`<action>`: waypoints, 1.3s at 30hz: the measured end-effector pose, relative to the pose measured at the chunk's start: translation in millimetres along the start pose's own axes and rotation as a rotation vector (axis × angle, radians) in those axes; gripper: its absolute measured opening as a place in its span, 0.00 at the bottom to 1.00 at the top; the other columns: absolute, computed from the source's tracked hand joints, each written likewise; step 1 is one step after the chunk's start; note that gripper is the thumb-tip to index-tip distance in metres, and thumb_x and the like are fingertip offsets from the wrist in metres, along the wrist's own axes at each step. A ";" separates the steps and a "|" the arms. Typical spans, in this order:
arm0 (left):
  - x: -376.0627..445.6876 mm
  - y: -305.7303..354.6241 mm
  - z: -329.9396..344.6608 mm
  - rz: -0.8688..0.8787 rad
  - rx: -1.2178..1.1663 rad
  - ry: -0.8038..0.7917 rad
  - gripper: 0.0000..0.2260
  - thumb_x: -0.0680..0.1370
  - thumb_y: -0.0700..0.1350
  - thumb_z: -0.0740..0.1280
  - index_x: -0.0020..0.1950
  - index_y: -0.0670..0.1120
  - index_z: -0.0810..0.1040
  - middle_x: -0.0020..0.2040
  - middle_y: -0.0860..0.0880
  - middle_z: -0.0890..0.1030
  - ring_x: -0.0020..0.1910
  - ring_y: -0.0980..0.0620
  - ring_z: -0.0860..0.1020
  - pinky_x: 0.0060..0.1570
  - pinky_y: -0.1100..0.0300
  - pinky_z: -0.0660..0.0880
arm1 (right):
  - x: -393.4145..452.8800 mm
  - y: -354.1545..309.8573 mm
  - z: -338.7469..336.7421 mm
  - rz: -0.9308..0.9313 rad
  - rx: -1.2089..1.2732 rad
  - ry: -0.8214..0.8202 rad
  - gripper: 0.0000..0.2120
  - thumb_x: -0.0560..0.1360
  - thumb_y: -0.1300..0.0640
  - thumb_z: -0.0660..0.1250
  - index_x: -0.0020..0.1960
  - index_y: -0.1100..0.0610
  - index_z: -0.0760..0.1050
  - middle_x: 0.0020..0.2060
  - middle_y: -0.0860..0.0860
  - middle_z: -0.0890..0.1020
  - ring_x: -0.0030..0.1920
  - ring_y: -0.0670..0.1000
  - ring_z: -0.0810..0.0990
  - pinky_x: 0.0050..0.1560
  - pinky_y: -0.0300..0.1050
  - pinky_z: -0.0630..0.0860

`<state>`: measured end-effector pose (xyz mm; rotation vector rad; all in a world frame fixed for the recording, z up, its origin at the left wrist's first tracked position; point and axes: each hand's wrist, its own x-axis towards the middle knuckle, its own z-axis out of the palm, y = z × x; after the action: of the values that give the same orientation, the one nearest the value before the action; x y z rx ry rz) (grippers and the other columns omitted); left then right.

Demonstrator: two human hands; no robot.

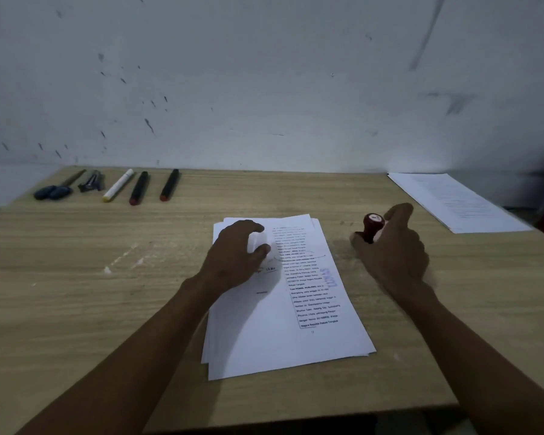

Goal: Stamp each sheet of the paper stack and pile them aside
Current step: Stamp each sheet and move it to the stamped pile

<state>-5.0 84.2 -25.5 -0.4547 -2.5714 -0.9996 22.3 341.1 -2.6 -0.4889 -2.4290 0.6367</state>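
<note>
- Looking down from the head camera, we see our right hand (393, 246) curled round a dark red stamp (372, 227); the stamp stands upright on the wooden desk (107, 309), its knob uppermost, with the fingers wrapped about its stem.
- Just to the left of that grip lies the paper stack (283, 334), with its near edge towards us and its long axis running away from us, tilted a little; a blue stamp mark (329, 277) already shows on the top sheet, close to the edge nearest the stamp.
- Our left hand (237, 249) rests on the far left part of the stack; the fingers curl against the paper, though we cannot tell whether they pinch the sheet or only press it.
- Beyond the grip and to its right, well apart, lies the pile of finished sheets (459, 200); we judge the right hand nearer to it, yet occupied.
- Far to the left, along the wall, sit markers (139, 187) and other small tools.
</note>
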 end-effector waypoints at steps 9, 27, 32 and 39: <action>-25.4 -27.7 -12.4 -0.225 0.153 -0.004 0.24 0.73 0.50 0.71 0.65 0.41 0.74 0.65 0.43 0.76 0.66 0.42 0.71 0.64 0.50 0.68 | -55.9 -3.5 12.0 -0.083 -0.049 -0.304 0.19 0.69 0.36 0.70 0.38 0.52 0.74 0.34 0.44 0.77 0.37 0.47 0.78 0.38 0.43 0.74; -43.8 -27.5 -8.9 -0.181 0.172 0.046 0.23 0.71 0.58 0.66 0.55 0.40 0.76 0.54 0.44 0.79 0.55 0.44 0.75 0.54 0.54 0.69 | -64.2 -16.2 1.0 0.043 0.236 -0.187 0.07 0.68 0.58 0.79 0.44 0.58 0.84 0.39 0.53 0.85 0.41 0.54 0.83 0.47 0.52 0.80; -44.3 -27.5 -11.3 -0.205 0.135 0.053 0.25 0.75 0.58 0.67 0.63 0.40 0.73 0.58 0.44 0.78 0.59 0.43 0.74 0.57 0.51 0.71 | -65.3 -15.7 0.1 0.006 0.213 -0.143 0.04 0.71 0.56 0.76 0.44 0.56 0.84 0.39 0.50 0.84 0.42 0.52 0.82 0.44 0.50 0.79; -44.7 -21.6 -15.5 -0.230 0.008 0.076 0.12 0.80 0.52 0.62 0.50 0.42 0.71 0.44 0.45 0.77 0.48 0.40 0.76 0.43 0.53 0.67 | -63.2 -14.6 -5.9 -0.006 0.385 -0.073 0.06 0.75 0.56 0.72 0.44 0.59 0.85 0.37 0.52 0.84 0.39 0.52 0.82 0.42 0.48 0.77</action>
<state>29.0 50.8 -46.4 -0.1174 -2.5999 -1.0590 71.6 301.4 -18.0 -0.3029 -2.2936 1.1058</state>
